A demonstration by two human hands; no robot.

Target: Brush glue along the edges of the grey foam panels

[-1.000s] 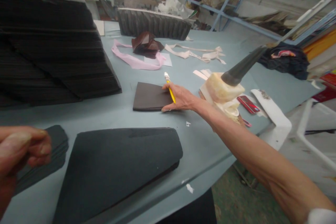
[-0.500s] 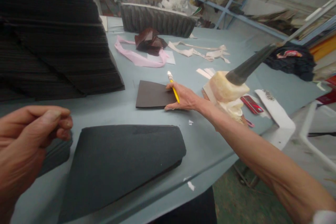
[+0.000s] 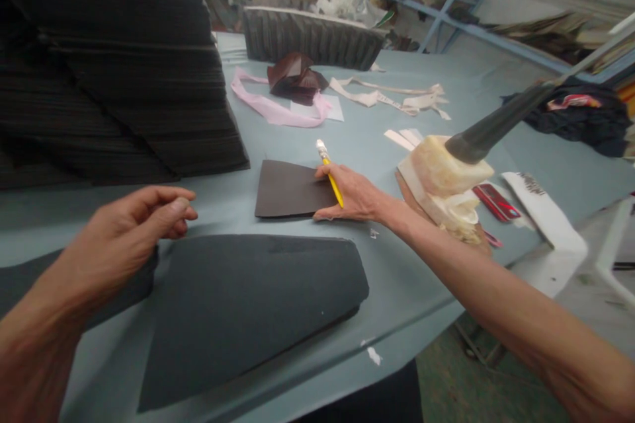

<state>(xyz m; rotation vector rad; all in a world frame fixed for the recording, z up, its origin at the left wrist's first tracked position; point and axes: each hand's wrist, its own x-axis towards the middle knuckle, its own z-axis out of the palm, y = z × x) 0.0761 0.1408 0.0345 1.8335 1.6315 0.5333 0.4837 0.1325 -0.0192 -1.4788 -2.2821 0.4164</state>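
My right hand (image 3: 354, 195) holds a small brush (image 3: 331, 175) with a yellow handle and a white upper end. Its thumb and fingers also reach around the right end of a dark brown panel or stack of panels (image 3: 288, 192) lying flat on the table. On the left, my left hand (image 3: 143, 221) hovers with its thumb pressed to curled fingers, and nothing shows between them. Below and right of it lies a larger stack of dark grey-green cut pieces (image 3: 258, 304). Another dark piece (image 3: 34, 274) lies partly hidden under my left wrist.
A tall stack of black sheets (image 3: 124, 79) stands at the left. Pink strip (image 3: 278, 114), brown crumpled material (image 3: 297, 79) and pale strips (image 3: 387, 99) lie farther back. A yellowish block with a black handle (image 3: 446, 165) stands at right, beside a red case (image 3: 496, 201).
My left hand has moved right and slightly up, away from the left edge. The right hand stays at the brown panel with the brush. The view has shifted slightly left.
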